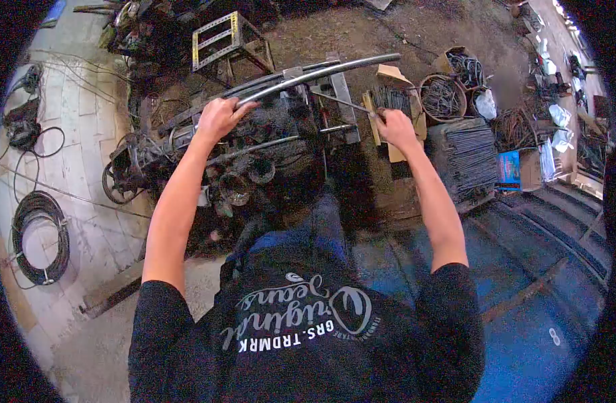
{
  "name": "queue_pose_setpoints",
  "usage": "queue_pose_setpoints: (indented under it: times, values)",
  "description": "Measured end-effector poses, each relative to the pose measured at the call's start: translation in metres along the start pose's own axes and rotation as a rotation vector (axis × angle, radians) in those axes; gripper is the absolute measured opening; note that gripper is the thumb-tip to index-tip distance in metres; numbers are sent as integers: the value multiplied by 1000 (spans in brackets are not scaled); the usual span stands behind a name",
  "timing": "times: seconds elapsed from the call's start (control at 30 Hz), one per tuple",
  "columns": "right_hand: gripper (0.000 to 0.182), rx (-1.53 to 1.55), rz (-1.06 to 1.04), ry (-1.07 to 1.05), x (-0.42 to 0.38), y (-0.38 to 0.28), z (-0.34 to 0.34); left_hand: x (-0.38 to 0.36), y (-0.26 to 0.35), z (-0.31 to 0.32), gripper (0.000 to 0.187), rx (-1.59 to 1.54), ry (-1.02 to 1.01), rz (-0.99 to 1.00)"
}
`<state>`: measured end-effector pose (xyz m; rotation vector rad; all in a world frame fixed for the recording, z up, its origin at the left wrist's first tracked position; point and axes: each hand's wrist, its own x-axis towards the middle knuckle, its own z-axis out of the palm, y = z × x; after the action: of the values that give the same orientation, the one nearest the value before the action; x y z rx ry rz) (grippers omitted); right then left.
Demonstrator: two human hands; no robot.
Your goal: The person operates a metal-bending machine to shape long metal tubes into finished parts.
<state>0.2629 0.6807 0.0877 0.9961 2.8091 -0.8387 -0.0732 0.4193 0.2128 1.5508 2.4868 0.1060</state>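
Observation:
My left hand [219, 119] is closed around the left end of a long curved metal bar [321, 72], which slants up to the right across a dark, greasy machine [268, 121]. My fingers hide that end of the bar. To the right, my right hand [395, 127] is closed on a thin metal rod [341, 101]. The rod's far end reaches left to the machine's upright parts, under the curved bar. A flywheel [122, 169] sits at the machine's left end. Round metal parts [235, 188] show on its near side.
An open cardboard box of rods [393, 149] stands beside my right hand. Behind it are a round container of metal pieces [442, 97] and a stack of dark rods [470, 158]. A metal stand [217, 41] is beyond the machine; a coiled hose [40, 236] lies left.

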Motion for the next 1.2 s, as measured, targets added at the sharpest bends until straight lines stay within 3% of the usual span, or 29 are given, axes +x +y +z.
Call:
queue_pose_setpoints:
  times: [0.13, 0.3, 0.37, 0.53, 0.6, 0.7, 0.8, 1.0, 1.1, 1.17, 1.2]
  values:
    - [44, -49, -85, -13, 23, -3, -14, 5, 11, -5, 56, -17, -4, -36]
    - [41, 18, -205, 49, 44, 14, 3, 8, 0, 7, 53, -46, -77, -75]
    - [37, -4, -311, 190, 54, 22, 8, 9, -1, 9, 52, 0, -1, -25]
    - [41, 28, -299, 77, 74, 22, -11, 9, 5, 6, 52, -3, 6, -55]
    - [42, -28, -271, -62, 79, 24, -17, 9, 6, 8, 52, -5, -9, -66]
    - [41, -52, -338, -59, 84, 30, -11, 12, 3, 7, 52, 8, 49, 4]
    - [35, 53, -396, 71, 86, 28, 5, 16, 8, 4, 52, 15, 1, -19]
    - [20, 107, -543, 50, 113, -1, 26, 23, 21, -5, 55, 72, -84, -75]
    - [24, 86, -642, -44, 126, -21, 30, 24, 27, 2, 57, 84, -1, -23]
    - [29, 77, -580, -164, 127, -26, 41, 24, 38, 1, 58, 88, 2, -46]
    - [33, 117, -651, -70, 126, -23, 44, 30, 48, -5, 59, 77, -10, -54]
